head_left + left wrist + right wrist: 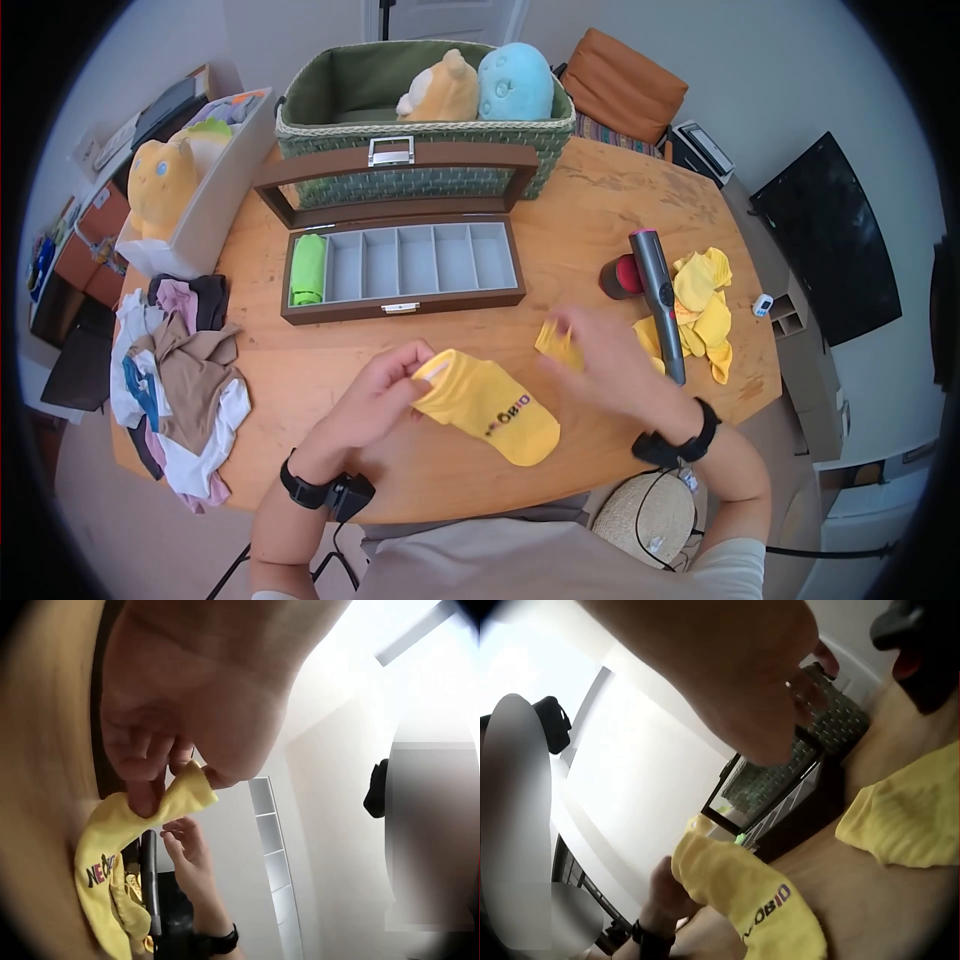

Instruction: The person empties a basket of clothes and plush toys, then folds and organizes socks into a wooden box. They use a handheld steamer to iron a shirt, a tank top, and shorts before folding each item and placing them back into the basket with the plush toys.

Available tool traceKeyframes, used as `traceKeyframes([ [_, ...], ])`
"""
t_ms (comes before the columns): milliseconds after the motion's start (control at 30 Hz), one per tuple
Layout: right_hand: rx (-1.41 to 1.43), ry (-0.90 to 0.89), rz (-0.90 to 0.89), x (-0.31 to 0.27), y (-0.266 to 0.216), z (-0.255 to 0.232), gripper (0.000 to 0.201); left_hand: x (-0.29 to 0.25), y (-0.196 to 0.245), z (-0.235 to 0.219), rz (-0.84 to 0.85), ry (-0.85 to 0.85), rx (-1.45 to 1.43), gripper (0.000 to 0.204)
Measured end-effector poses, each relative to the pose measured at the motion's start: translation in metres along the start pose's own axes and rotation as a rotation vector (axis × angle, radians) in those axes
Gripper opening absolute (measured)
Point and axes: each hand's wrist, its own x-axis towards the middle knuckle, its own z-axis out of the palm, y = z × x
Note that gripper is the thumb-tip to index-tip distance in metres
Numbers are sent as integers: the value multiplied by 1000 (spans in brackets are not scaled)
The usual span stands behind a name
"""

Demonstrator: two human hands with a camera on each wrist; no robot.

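In the head view, the person's left hand [380, 395] pinches a soft yellow cloth sock with dark lettering [492, 405] at its opening, above the light wooden table [290, 370]. The right hand [612, 368] has its fingers loose and parted, over a second yellow cloth sock [556, 347]. Behind them stands a dark brown rectangular box [460, 303] with raised, windowed lid; the leftmost of its six grey compartments contains a bright green rolled cloth [308, 270]. A green woven basket with green lining [550, 150] is behind the box and holds an orange-and-white plush toy [445, 88] and a light blue plush toy [515, 82]. At the left, a pale long bin [225, 190] carries a yellow-orange plush toy [160, 185], among other things.

In the left wrist view, thumb and fingers grip the lettered sock at its cuff, and the sock hangs down.

In the right wrist view, the second sock lies on the table, apart from the right hand's visible fingers; the box and the basket appear behind.
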Motion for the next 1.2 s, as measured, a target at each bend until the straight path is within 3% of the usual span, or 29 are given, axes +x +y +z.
traceKeyframes([
  [33,1,-194,65,-4,-17,5,48,-2,6,-7,-11,-57,-205,8],
  [67,6,-388,133,-8,-32,9,50,-3,7,-12,-17,-57,-200,8],
  [167,-58,-528,46,-26,-47,34,45,-5,11,-27,-26,39,-224,15],
  [200,-55,-528,46,-32,-43,45,45,-5,14,-32,-124,94,-70,17],
  [233,-7,-419,26,-34,-38,56,39,-5,15,-35,-222,149,84,20],
  [267,41,-308,8,-37,-34,63,34,-5,15,-34,-225,150,84,20],
  [300,43,-308,9,-39,-26,62,34,-4,14,-31,-152,222,341,25],
  [333,218,-435,29,-33,-20,51,30,-4,14,-30,-76,290,597,31],
  [367,395,-560,49,-27,-14,39,27,-4,11,-30,-76,286,598,31],
  [400,395,-559,52,-23,-7,26,27,-5,4,-31,-61,210,657,35],
  [467,524,-936,21,-20,9,-1,25,-7,9,-29,-47,135,714,38],
  [533,498,-941,41,-21,22,-19,26,-9,32,-24,-481,-306,565,23],
  [633,320,-884,152,-23,22,-25,29,-14,31,-23,-407,-184,701,23],
  [700,-128,-206,45,-30,18,-8,37,-12,22,-27,-318,-94,704,23],
  [733,-127,-207,44,-30,16,-1,37,-12,19,-28,-228,-1,711,23],
  [800,-271,-62,-1,-26,15,14,37,-10,21,-27,-193,28,661,21],
  [933,-402,-23,32,-16,22,39,32,-7,20,-25,-134,47,533,16],
  [1033,-433,-167,46,-3,22,34,29,-6,20,-25,-56,-30,530,18],
  [1067,-209,-223,67,1,14,22,26,-5,21,-22,-57,-25,530,18],
  [1100,15,-278,89,4,6,11,24,-5,22,-16,154,-11,593,22],
  [1133,17,-279,88,7,-3,3,24,-4,24,-9,364,0,653,27],
  [1200,447,-357,-63,12,-23,-7,20,-6,33,10,352,21,602,31],
])
